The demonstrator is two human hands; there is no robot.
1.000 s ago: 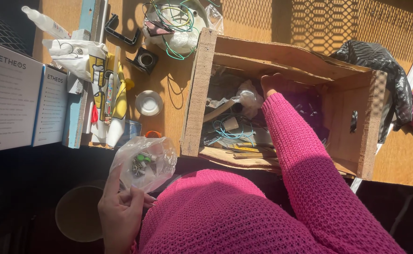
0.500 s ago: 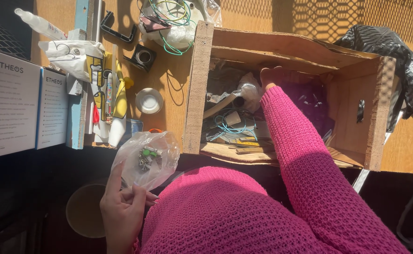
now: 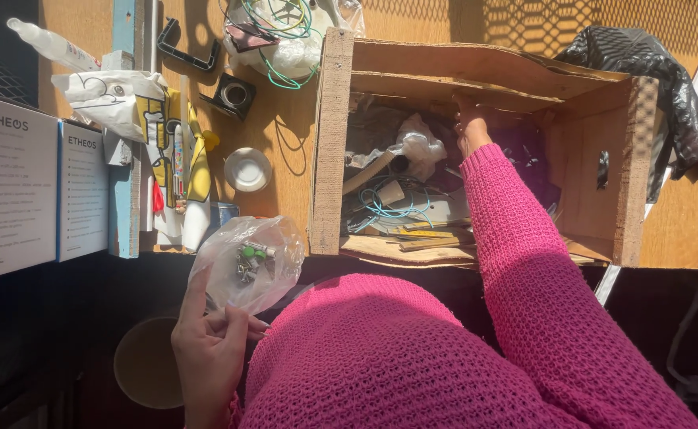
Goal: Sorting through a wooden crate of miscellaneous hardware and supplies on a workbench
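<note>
My left hand [image 3: 210,349] holds a clear plastic bag [image 3: 245,262] with small metal and green parts inside, near the table's front edge. My right hand [image 3: 473,125], in a pink knitted sleeve, reaches deep into an open wooden crate [image 3: 329,143]. Its fingers rest among the clutter at the crate's back, and I cannot see whether they grip anything. Inside the crate lie crumpled white plastic [image 3: 420,147], blue wires [image 3: 392,210], and flat wooden strips [image 3: 436,234].
Left of the crate sit a white round lid [image 3: 247,169], a black fitting [image 3: 233,95], a tangle of green wires on a bag [image 3: 281,36], and printed boxes [image 3: 15,195]. A black bag [image 3: 655,71] lies at the right. A round cup [image 3: 146,365] stands below the table.
My right hand has pushed a little further toward the crate's back wall. The bag in my left hand has stayed about where it was.
</note>
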